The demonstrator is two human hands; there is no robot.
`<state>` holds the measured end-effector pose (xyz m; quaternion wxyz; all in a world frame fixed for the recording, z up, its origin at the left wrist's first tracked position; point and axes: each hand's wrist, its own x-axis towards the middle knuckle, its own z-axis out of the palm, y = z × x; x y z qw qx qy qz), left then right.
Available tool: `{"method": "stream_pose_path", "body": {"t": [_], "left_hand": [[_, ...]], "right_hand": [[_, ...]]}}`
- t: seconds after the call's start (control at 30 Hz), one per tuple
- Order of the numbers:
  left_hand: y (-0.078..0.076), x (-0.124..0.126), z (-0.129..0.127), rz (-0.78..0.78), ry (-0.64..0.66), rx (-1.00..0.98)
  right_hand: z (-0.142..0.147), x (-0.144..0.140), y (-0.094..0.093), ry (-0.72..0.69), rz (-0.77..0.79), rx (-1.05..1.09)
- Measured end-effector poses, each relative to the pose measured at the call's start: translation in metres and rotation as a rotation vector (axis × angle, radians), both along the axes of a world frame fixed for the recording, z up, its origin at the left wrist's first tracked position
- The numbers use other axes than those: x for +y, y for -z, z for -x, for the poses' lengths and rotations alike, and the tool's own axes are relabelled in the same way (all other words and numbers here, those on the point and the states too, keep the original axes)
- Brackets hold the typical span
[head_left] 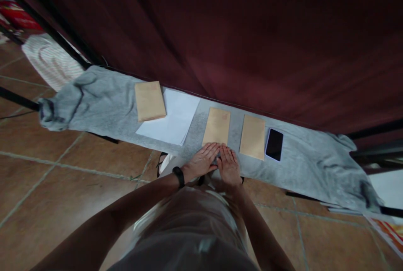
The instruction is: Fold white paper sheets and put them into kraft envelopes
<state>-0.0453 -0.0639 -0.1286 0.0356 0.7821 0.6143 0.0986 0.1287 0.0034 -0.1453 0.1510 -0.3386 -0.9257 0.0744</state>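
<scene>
With both the left hand (pixel 201 161) and right hand (pixel 229 165) laid flat, open and gripping nothing, at the near end of the middle envelope (pixel 216 126) on the grey cloth (pixel 103 99), the envelope could be slid or creased by uneven pressure.

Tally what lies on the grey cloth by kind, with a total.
Brown envelopes: 3
White paper sheets: 1 stack, sheet count unclear
Black phone: 1
Total: 5
</scene>
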Motion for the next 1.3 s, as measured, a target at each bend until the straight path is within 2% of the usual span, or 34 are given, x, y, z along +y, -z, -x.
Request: {"method": "stream_pose_path", "body": {"t": [0.4, 0.67, 0.83, 0.97, 1.17, 1.3], "left_hand": [[0.005, 0.002, 0.001, 0.032, 0.032, 0.042], [0.014, 0.004, 0.0, 0.05, 0.001, -0.008], [0.021, 0.002, 0.001, 0.053, -0.033, -0.024], [0.018, 0.0, 0.01, -0.018, -0.02, -0.031], [0.008, -0.007, 0.038, -0.073, -0.002, 0.003], [0.0, 0.01, 0.047, -0.098, -0.028, -0.017]], "right_hand": [[-0.005, 0.002, 0.001, 0.002, 0.03, 0.045], [0.025, 0.009, -0.005, -0.063, 0.128, 0.121], [0.036, 0.006, -0.005, -0.06, 0.066, 0.033], [0.032, 0.007, -0.003, -0.038, 0.018, 0.017], [0.016, 0.011, -0.001, -0.016, -0.031, 0.015], [0.013, 0.01, -0.003, -0.009, -0.027, 0.016]]}}
